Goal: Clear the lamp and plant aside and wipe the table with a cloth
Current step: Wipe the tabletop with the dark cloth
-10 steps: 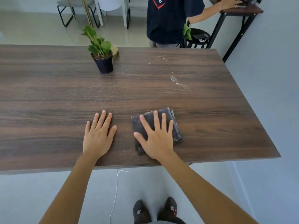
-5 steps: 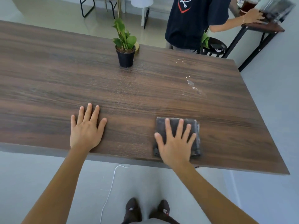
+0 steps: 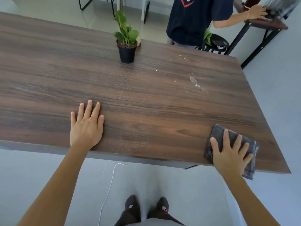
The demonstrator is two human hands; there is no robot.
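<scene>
A dark wooden table [image 3: 146, 98] fills the view. My right hand [image 3: 228, 154] presses flat on a folded dark grey cloth [image 3: 219, 133] at the table's near right corner, part of the cloth hanging over the front edge. My left hand [image 3: 86, 126] lies flat on the bare wood near the front edge, fingers spread, holding nothing. A green plant in a black pot [image 3: 127, 53] stands upright at the far edge, with a gold lamp base [image 3: 138, 43] just behind it. Spilled water drops [image 3: 195, 83] glisten on the right half of the table.
Another person in a dark shirt [image 3: 195, 20] stands behind the far edge, a hand on a side table [image 3: 267, 24] at the back right. A black stool [image 3: 215, 44] stands by them. A white cable [image 3: 110, 181] runs across the floor below.
My right hand has slid the cloth to the right along the front edge, from the table's middle to its near right corner. The left hand stays flat in place.
</scene>
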